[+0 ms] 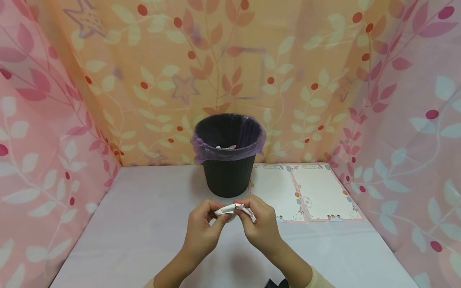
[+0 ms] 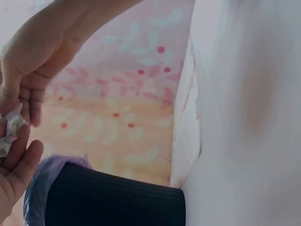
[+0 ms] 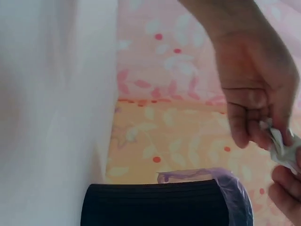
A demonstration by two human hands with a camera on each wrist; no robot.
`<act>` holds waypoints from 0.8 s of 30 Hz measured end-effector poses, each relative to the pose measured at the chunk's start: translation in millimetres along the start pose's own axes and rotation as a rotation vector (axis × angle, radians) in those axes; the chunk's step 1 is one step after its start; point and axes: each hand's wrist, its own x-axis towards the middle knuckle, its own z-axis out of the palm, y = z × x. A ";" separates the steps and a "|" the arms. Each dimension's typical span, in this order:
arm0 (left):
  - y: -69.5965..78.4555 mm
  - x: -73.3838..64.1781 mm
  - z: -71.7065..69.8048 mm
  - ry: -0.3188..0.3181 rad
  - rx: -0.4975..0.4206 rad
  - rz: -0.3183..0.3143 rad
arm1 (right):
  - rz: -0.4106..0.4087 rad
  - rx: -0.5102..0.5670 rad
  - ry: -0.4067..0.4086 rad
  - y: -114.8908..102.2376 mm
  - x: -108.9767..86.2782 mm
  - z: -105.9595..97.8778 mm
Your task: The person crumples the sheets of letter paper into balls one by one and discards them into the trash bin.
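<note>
A crumpled piece of white paper (image 1: 230, 209) is held between both hands, in front of the bin and above the table. My left hand (image 1: 204, 228) pinches its left end between thumb and fingers. At its right end my right hand (image 1: 262, 224) pinches it the same way. Folds and creases of the paper (image 2: 15, 126) show at the edge of the left wrist view, and the paper (image 3: 283, 148) also appears at the edge of the right wrist view. Fingers cover part of it. Just beyond the hands stands a black bin (image 1: 228, 176) with a purple liner bag (image 1: 230, 154) folded over its rim.
Small white and pinkish scraps (image 1: 227, 147) show inside the bin. Two sheets with decorated borders (image 1: 322, 192) lie at the back right of the white table (image 1: 144, 224). A dark object (image 1: 277, 283) shows at the near edge. Patterned curtains (image 1: 223, 60) enclose three sides.
</note>
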 end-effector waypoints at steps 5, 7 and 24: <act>-4.8 2.0 -1.3 0.009 0.011 0.027 | -0.261 -0.216 0.103 -1.6 1.9 4.4; -7.1 6.3 -9.9 -0.048 0.011 -0.011 | -0.224 -0.137 -0.015 -2.0 5.6 -3.5; 1.4 19.8 -44.5 -0.356 -0.060 -0.258 | 0.386 0.678 -0.555 13.5 11.9 -31.0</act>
